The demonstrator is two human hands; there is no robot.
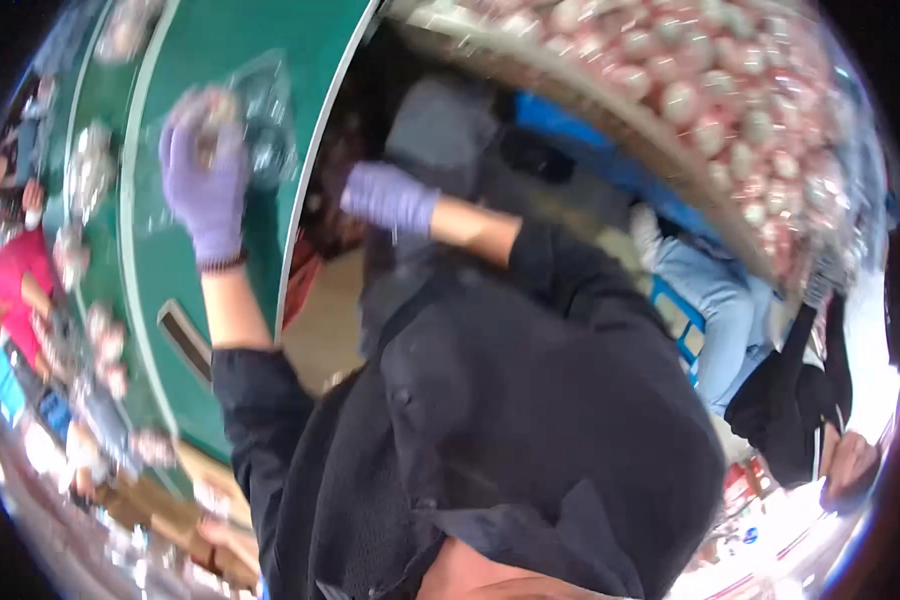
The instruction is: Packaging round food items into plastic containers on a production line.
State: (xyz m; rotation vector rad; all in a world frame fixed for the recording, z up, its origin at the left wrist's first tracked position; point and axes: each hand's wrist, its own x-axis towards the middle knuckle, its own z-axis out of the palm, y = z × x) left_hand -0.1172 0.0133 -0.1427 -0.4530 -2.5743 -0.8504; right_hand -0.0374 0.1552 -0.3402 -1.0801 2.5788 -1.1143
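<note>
My left hand [204, 169], in a lavender knit glove, is over the green work surface [184, 285] at the left. Its fingers curl around a small pale, pinkish item [221, 112], blurred by motion. Touching or just beside this hand, a clear plastic bag [270, 112] lies on the green surface. My right hand [390, 196], gloved alike, is past the surface's pale edge, above my lap. Its fingers are curled into a fist and nothing shows in it; the palm side is hidden.
A large bin [690, 150] at the upper right holds many clear-wrapped pale and pink items. More wrapped bundles [90, 172] lie on the green strip at the far left. A dark-framed flat object [184, 341] lies near my left forearm. Other people sit at left and right.
</note>
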